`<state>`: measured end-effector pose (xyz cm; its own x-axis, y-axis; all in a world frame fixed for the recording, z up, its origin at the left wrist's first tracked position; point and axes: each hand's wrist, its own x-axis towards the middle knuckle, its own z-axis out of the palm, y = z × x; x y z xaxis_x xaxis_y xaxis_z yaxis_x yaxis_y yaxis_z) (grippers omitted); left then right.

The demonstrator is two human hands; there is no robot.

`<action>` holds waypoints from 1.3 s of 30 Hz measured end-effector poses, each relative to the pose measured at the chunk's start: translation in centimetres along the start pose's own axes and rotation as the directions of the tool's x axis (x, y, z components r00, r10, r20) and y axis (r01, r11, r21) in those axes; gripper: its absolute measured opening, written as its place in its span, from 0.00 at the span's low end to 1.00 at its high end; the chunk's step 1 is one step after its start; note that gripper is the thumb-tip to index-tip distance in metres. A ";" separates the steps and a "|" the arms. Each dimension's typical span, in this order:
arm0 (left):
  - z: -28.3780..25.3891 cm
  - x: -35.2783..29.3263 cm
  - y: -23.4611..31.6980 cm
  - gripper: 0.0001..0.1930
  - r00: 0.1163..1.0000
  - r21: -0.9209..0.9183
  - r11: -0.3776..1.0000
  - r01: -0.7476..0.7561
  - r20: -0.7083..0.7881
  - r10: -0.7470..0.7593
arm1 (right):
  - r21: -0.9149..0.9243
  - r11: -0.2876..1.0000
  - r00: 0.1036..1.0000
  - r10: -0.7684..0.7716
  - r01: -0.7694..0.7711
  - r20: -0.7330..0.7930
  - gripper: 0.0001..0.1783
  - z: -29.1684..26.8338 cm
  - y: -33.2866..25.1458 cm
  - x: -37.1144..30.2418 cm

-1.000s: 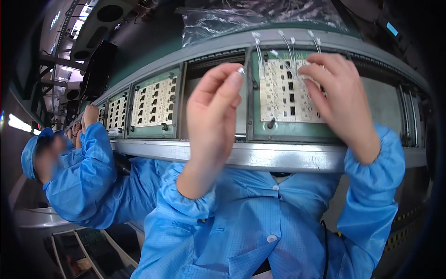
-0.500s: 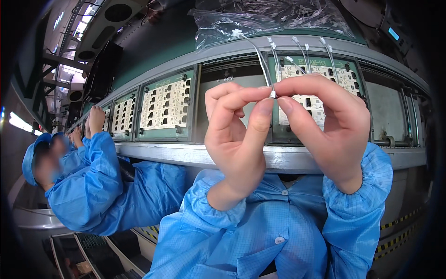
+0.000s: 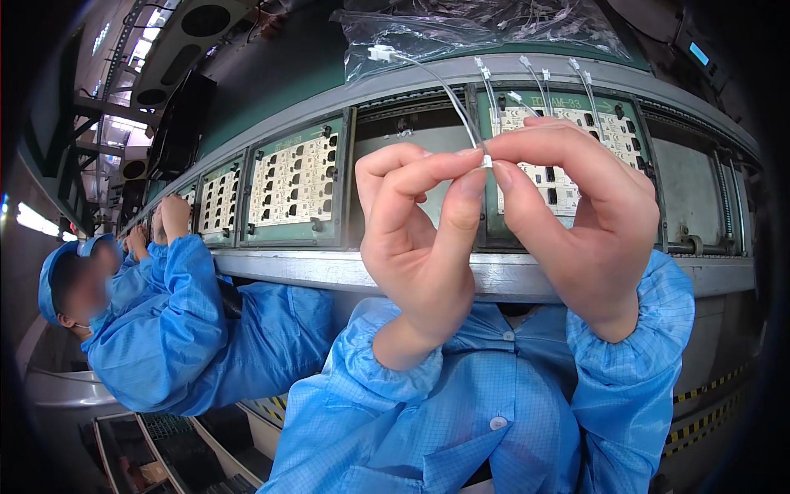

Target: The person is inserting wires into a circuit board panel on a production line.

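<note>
A thin grey-white wire cable (image 3: 450,93) rises from between my fingertips and bends left to a white plug (image 3: 381,53) at its far end. Its near end carries a small white connector (image 3: 486,161), pinched by both my hands. My left hand (image 3: 424,226) grips it between thumb and index finger. From the other side, thumb and index finger of my right hand (image 3: 588,210) close on the same end. Behind my hands lies a framed circuit board panel (image 3: 621,148), partly hidden by the right hand. Several similar cables (image 3: 589,92) stand along its far edge.
More framed board panels (image 3: 290,183) line the conveyor to the left. A clear plastic bag (image 3: 494,29) with cables lies beyond the far rail. Along the near side runs a metal rail (image 3: 329,272). A co-worker in blue (image 3: 156,321) works at the left.
The cable's free plug has swung left and slightly nearer. Both hands stay pinched on the near end, with only slight shifts.
</note>
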<state>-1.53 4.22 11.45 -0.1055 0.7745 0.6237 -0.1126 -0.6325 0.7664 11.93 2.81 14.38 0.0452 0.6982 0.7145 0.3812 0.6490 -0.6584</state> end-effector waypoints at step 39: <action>-0.8 0.2 -0.9 0.09 0.972 0.442 0.868 -0.227 0.151 0.177 | -0.207 0.974 0.993 -0.108 0.095 -0.051 0.07 0.6 1.4 -1.6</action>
<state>-2.21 4.94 10.80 0.0268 0.6426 0.7657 0.3629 -0.7200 0.5915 11.85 2.78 12.24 0.0513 0.6077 0.7925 0.5670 0.6356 -0.5240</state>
